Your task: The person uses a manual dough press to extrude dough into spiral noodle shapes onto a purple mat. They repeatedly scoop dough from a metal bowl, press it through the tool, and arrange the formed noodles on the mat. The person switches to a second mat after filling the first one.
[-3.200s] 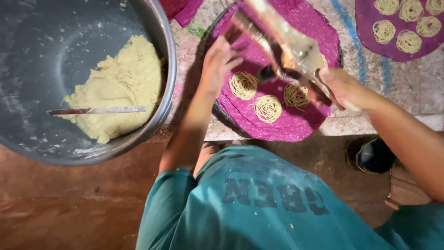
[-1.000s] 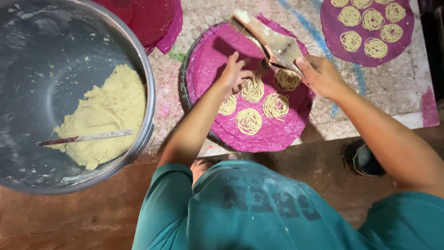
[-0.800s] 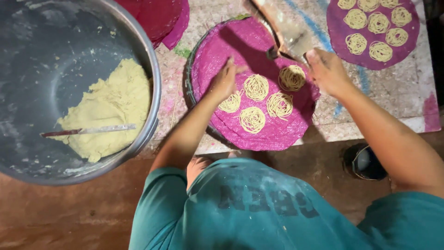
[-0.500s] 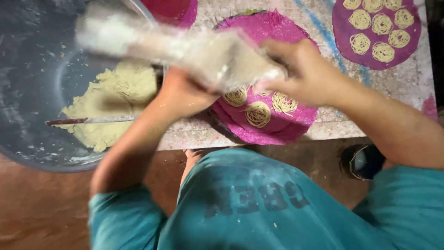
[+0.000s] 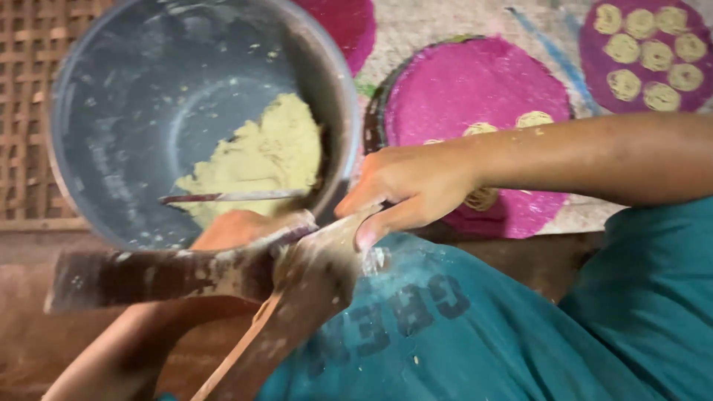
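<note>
I've got the wooden press (image 5: 245, 297) low at 7 o'clock — left hand (image 5: 238, 230) wrapped round its arm, right hand (image 5: 405, 186) pinching the top. I'd keep it steady; dough (image 5: 260, 160) sits in the bowl (image 5: 96, 89) at 11.

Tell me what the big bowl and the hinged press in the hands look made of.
Big bowl: seemingly metal, dull grey, with a thin rim and faint sheen. Hinged press: apparently wood, brown, rough and flour-dusted, gripped by the left hand and the right hand.
</note>
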